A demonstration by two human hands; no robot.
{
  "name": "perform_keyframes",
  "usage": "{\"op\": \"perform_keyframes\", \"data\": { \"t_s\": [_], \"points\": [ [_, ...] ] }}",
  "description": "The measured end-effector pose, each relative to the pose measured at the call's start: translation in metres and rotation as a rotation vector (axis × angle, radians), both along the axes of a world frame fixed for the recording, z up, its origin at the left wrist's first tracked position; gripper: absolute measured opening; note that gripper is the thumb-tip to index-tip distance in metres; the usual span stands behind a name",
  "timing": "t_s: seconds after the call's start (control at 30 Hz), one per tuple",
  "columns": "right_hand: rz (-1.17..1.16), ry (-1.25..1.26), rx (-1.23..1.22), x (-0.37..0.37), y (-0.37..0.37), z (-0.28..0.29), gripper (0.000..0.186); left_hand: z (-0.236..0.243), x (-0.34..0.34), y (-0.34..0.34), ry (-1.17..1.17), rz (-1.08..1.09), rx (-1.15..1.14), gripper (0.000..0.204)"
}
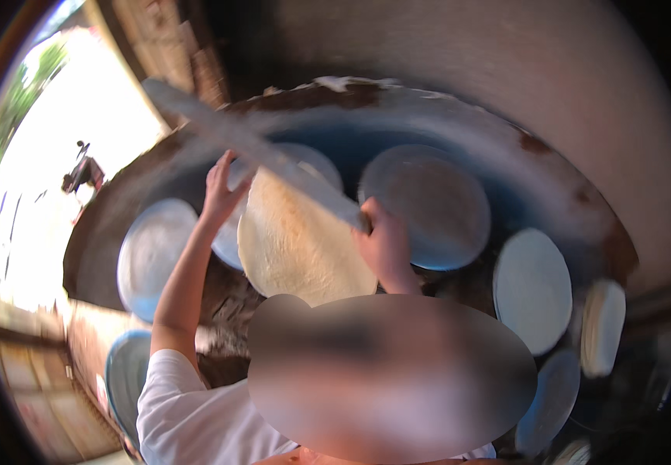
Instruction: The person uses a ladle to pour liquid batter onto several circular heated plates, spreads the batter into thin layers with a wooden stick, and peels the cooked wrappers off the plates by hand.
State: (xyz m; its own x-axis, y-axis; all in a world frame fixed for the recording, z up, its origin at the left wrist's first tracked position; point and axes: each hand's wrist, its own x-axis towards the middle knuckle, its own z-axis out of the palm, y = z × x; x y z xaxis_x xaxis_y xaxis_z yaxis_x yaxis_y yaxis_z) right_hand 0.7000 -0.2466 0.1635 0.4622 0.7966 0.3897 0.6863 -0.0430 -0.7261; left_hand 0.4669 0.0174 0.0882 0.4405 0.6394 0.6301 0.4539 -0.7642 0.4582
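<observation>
My right hand [386, 240] is wrapped round the near end of a long flat grey-brown stick [254, 146], which slants up to the far left. Below the stick, a large round pale flatbread [304, 248] with light brown patches partly covers a round plate [228, 242]. It overlaps the stick, but whether it hangs from it I cannot tell. Close to the bread's upper left edge, my left hand [223, 190] has its fingers stretched up and its thumb apart. Contact with the bread is unclear.
Several round griddle-like plates, including a left one [157, 256], a dark one [428, 205] and a right one [533, 291], stand inside a curved raised wall [483, 124]. A pale round stack [603, 329] lies far right. A blue-grey basin [126, 380] stands lower left.
</observation>
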Motion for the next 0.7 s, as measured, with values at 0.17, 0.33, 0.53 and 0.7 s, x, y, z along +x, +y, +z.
{"op": "perform_keyframes", "data": {
  "t_s": [0.17,0.33,0.53,0.7],
  "points": [
    [-0.266,0.111,0.048,-0.023,-0.156,0.041,0.019,0.032,0.102,-0.042,-0.052,-0.883,-0.930,0.056],
    [-0.760,0.177,0.149,-0.021,-0.365,0.047,0.022,0.066,0.244,-0.227,0.183,-1.287,-0.941,0.047],
    [-1.279,0.199,0.454,-0.069,-0.660,0.074,0.030,0.182,0.359,-0.583,0.242,-1.857,-0.721,0.062],
    [-1.617,0.121,0.267,-0.039,-0.898,0.105,0.028,0.224,0.458,-0.868,0.325,-2.149,-0.506,0.071]
  ]
}}
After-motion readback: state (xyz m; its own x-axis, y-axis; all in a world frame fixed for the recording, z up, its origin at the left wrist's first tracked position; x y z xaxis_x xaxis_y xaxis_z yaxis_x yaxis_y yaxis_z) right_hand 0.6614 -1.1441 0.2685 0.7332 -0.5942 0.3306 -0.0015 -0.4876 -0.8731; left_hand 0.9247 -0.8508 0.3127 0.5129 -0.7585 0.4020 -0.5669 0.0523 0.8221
